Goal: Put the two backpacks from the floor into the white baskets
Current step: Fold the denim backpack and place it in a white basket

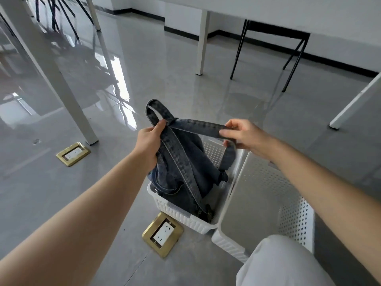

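Glossy grey floor; both hands, left hand [151,139] and right hand [241,134], pinch straps of soft, floppy denim backpack [183,172] sagging into left white basket [185,215]; grip straps.

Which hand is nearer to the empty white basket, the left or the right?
Right. The right hand holds a denim strap just above the far end of the empty white basket. The left hand grips the backpack over the other basket, farther away.
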### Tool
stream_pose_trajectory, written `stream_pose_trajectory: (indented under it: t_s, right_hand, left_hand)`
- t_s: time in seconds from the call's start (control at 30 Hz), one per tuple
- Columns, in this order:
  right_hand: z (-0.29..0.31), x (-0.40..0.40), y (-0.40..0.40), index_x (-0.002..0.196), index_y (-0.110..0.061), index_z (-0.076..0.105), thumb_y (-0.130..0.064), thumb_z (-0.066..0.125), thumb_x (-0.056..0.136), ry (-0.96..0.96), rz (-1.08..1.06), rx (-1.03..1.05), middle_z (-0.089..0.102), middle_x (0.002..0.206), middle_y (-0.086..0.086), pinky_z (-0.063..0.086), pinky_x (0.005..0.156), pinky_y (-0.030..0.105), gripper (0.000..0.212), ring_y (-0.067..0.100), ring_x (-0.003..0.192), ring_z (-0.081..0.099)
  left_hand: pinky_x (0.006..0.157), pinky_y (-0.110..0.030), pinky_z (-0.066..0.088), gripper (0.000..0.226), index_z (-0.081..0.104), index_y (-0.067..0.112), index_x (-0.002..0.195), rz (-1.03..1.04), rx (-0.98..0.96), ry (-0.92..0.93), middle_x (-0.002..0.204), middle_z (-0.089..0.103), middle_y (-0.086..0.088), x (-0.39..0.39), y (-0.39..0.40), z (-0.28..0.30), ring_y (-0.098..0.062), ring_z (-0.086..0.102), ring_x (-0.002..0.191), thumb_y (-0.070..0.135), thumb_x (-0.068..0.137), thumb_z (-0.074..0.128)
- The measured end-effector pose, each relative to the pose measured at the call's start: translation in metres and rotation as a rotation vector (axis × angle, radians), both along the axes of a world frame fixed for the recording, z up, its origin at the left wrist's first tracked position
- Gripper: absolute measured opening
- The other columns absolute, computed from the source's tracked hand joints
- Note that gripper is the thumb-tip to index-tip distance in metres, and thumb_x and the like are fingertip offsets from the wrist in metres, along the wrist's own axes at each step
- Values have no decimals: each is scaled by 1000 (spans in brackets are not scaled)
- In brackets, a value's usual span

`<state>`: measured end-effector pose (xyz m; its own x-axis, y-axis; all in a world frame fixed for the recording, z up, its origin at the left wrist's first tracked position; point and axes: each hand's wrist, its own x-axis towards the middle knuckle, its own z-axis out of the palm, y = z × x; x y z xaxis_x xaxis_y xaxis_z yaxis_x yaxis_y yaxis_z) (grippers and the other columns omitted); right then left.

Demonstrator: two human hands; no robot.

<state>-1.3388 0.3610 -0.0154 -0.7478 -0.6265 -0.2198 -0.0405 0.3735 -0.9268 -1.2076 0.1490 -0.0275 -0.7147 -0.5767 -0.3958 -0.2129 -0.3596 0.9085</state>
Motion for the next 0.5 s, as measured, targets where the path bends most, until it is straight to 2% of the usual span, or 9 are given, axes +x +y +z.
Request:
stream_pose_trajectory:
  t_s: [0.03,0.07,0.17,0.2,0.23,0.3,0.37,0.43,0.5]
  right_hand:
    - [1,3,3,89,-9,57,-17,59,94,-121,6,-88,59,75,5,49,83,45,10,22,70,59]
    - [-5,5,5,91,-8,57,-18,56,95,-124,22,-66,58,76,6,48,83,46,10,23,71,58]
    - [-40,4,5,101,-11,64,-15,57,91,327,258,660,67,99,8,52,89,39,13,25,95,65]
    - [-49,2,2,109,-15,64,-12,55,89,405,316,810,68,111,6,52,93,40,21,25,104,64]
    - [-52,0,-4,118,-19,61,-8,53,89,426,316,832,66,121,5,52,95,41,32,24,110,62]
    - [-43,-1,-24,135,-29,48,0,49,89,411,205,616,59,131,4,53,94,44,54,25,112,61]
    - [-30,-3,-47,139,-41,37,4,49,88,436,160,442,48,136,6,53,94,45,69,27,112,57]
    - [-28,-3,-67,138,-37,38,-4,52,89,550,314,543,33,143,6,42,105,48,60,33,123,45]
    - [-29,-3,-72,129,-25,50,-19,53,89,645,440,718,32,143,7,30,111,47,40,37,129,34]
  left_hand:
    - [84,-45,58,35,68,1,89,12,10,3,89,72,-17,0,-1,-1,-31,70,81,35,93,61]
    - [84,-45,59,35,68,2,88,16,12,3,89,72,-17,0,-1,-2,-31,70,81,36,93,61]
    - [83,-44,59,34,69,4,85,-24,-20,-15,90,74,-15,0,4,-2,-30,72,79,37,92,61]
    - [83,-45,59,34,70,6,84,-57,-54,-27,89,75,-15,1,7,-2,-30,72,81,38,92,62]
    - [84,-45,59,32,71,8,83,-91,-92,-34,89,76,-14,2,11,-2,-31,73,83,38,92,62]
    - [86,-47,59,30,72,10,83,-157,-166,-40,90,76,-14,5,17,-1,-33,73,87,38,91,63]
    - [87,-50,58,29,74,9,88,-226,-237,-30,93,77,-16,8,22,0,-35,73,91,37,89,66]
    - [86,-47,59,29,74,7,95,-288,-308,-25,95,76,-15,11,26,1,-33,73,91,33,84,72]
    - [81,-38,60,31,71,6,100,-332,-402,-39,92,75,-11,16,27,-2,-28,72,85,25,77,79]
